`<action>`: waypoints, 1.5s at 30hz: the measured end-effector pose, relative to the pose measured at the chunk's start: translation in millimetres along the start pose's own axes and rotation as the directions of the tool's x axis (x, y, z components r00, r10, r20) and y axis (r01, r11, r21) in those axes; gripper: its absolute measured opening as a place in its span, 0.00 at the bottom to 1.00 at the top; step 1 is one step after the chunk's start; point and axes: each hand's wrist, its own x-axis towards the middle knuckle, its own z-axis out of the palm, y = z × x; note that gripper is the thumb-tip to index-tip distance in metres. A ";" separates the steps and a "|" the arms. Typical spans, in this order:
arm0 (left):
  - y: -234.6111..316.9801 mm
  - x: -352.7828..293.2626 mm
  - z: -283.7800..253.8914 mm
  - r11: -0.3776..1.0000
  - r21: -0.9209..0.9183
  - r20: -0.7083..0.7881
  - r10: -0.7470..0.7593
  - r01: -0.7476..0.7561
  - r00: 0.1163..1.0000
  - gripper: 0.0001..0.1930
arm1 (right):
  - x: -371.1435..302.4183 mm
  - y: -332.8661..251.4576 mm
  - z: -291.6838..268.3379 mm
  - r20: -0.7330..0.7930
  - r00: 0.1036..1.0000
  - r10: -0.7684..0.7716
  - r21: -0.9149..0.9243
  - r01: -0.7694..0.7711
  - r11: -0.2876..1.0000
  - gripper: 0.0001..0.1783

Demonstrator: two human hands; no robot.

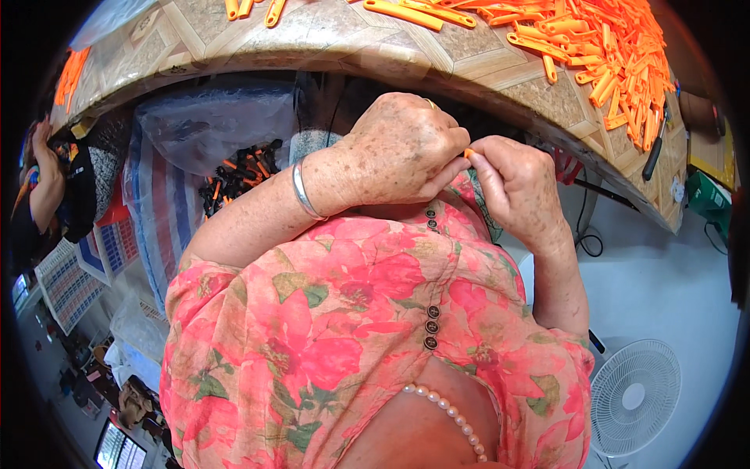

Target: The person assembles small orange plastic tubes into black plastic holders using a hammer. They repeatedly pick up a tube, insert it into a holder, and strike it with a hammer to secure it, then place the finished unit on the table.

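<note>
Both hands meet close to the chest, just under the table edge. The left hand is curled into a near fist, and the right hand pinches toward it; between their fingertips sits a small orange part, only its tip showing. The right grip is closed on that part. The left grip is closed too and touches the part, though whether it holds a second piece inside the fist I cannot tell, since the knuckles hide it.

Above and to the right of the grip, on the table, lies a big pile of orange parts, with a few loose ones further left. To the left of the grip and lower, a clear bag holds black and orange pieces.

The risk, as I judge it: the part is tiny and held by fingertips alone, so a slip while pressing could drop it into the lap or onto the floor, and a pinched finger is possible if the pieces snap together.

Far left of the grip and below it hang flat sheets with grids of red and blue squares. To the far right sits a green box, and below it a white fan.
</note>
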 end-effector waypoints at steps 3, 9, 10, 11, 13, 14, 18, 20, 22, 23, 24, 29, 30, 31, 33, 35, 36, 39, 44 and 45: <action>-0.5 -2.5 6.2 1.000 0.002 0.039 -0.027 0.026 0.999 0.09 | 2.1 11.6 3.2 0.072 0.996 0.043 0.101 -0.050 0.994 0.07; -2.4 -3.2 5.0 0.997 -0.041 0.021 -0.069 0.070 0.997 0.08 | 3.3 19.7 -9.7 0.183 0.982 0.045 0.104 -0.065 0.992 0.08; -2.9 -4.0 4.9 0.997 -0.036 0.040 -0.068 0.069 0.997 0.08 | 2.7 20.0 -8.7 0.174 0.985 0.016 0.097 -0.033 0.995 0.08; -3.1 -5.1 4.7 0.997 -0.031 0.059 -0.066 0.068 0.996 0.08 | 2.0 20.3 -7.1 0.165 0.986 -0.013 0.089 -0.002 0.996 0.08; -4.9 -4.4 3.0 0.998 -0.025 0.077 -0.060 0.062 0.995 0.08 | -0.8 18.2 -0.4 0.072 0.997 -0.038 0.024 0.036 0.999 0.08; -4.9 -5.1 2.8 0.998 -0.028 0.080 -0.061 0.063 0.995 0.08 | -1.9 17.9 4.2 0.025 0.998 -0.052 -0.010 0.052 0.999 0.09; -4.8 -9.9 11.0 0.994 -0.019 0.054 -0.105 0.106 0.993 0.08 | -3.3 21.8 17.4 -0.059 0.989 -0.137 -0.108 0.130 0.986 0.07; -2.7 -8.2 7.3 0.990 -0.041 0.018 -0.137 0.138 0.990 0.10 | -0.3 19.9 11.1 -0.111 0.969 -0.223 -0.188 0.199 0.962 0.06; 0.0 -5.0 -3.6 0.970 -0.150 0.077 -0.182 0.192 0.980 0.11 | 2.1 19.4 2.1 -0.181 0.929 -0.323 -0.249 0.275 0.929 0.06; -0.8 -2.6 -13.1 0.941 -0.242 0.152 -0.203 0.235 0.967 0.12 | 2.5 17.0 -3.3 -0.178 0.918 -0.353 -0.299 0.291 0.909 0.09; -3.0 -1.5 -18.5 0.902 -0.327 0.223 -0.216 0.281 0.951 0.14 | 4.0 16.8 -7.0 -0.206 0.899 -0.388 -0.312 0.315 0.896 0.09; -13.6 -1.5 -27.1 0.165 -0.854 0.465 -0.185 0.494 0.866 0.15 | 6.3 18.4 -17.6 -0.220 0.882 -0.416 -0.303 0.344 0.889 0.12; -11.3 -1.4 -27.9 0.106 -0.850 0.495 -0.175 0.516 0.851 0.16 | 6.8 18.8 -17.6 -0.216 0.880 -0.423 -0.293 0.354 0.888 0.12; -10.0 -1.5 -28.1 0.047 -0.842 0.524 -0.162 0.537 0.836 0.17 | 7.0 18.9 -17.2 -0.234 0.863 -0.449 -0.320 0.368 0.873 0.13; -12.1 -3.4 -23.7 -0.043 -0.838 0.544 -0.117 0.543 0.831 0.17 | 7.5 19.0 -16.3 -0.267 0.824 -0.500 -0.373 0.390 0.842 0.13; -12.4 -5.7 -20.5 -0.060 -0.830 0.558 -0.100 0.555 0.824 0.18 | 7.9 19.0 -15.8 -0.247 0.842 -0.480 -0.347 0.386 0.855 0.12; -11.8 -6.0 -20.0 -0.030 -0.826 0.563 -0.106 0.563 0.820 0.18 | 8.1 18.9 -16.3 -0.237 0.851 -0.470 -0.337 0.381 0.861 0.12; -12.6 -7.1 -18.2 0.108 -0.837 0.532 -0.067 0.537 0.844 0.18 | 6.0 16.7 -19.2 -0.126 0.908 -0.400 -0.287 0.352 0.891 0.11; -8.9 -5.0 -17.2 0.158 -0.770 0.626 0.001 0.618 0.780 0.18 | 7.9 12.7 -28.6 -0.004 0.938 -0.347 -0.174 0.341 0.924 0.12; -7.0 -2.9 -18.8 0.154 -0.769 0.626 -0.012 0.620 0.780 0.18 | 9.2 12.6 -31.5 0.011 0.940 -0.340 -0.177 0.337 0.925 0.13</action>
